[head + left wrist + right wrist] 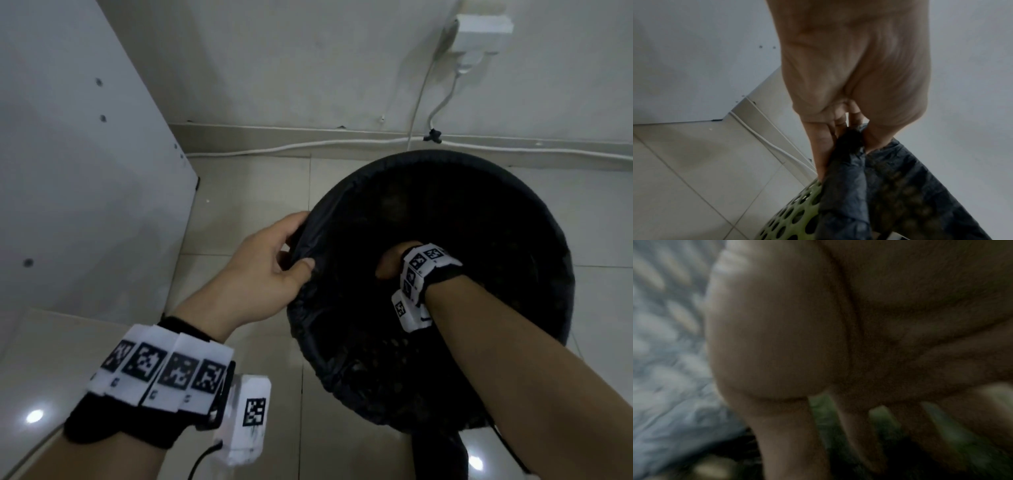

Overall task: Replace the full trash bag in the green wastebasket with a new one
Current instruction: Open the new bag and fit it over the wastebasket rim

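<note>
A black trash bag lines the round wastebasket on the floor and is folded over its rim. The basket's green perforated wall shows under the bag in the left wrist view. My left hand pinches a bunched fold of the bag at the left rim, thumb on top; the pinching left hand shows close up there. My right hand reaches down inside the bag, its fingers hidden in the head view. The right wrist view is blurred: straight fingers spread against bag plastic and green mesh.
A white cabinet panel stands at the left. The wall behind carries a power strip with cables running along the skirting. Pale floor tiles surround the basket. A dark object lies below the basket.
</note>
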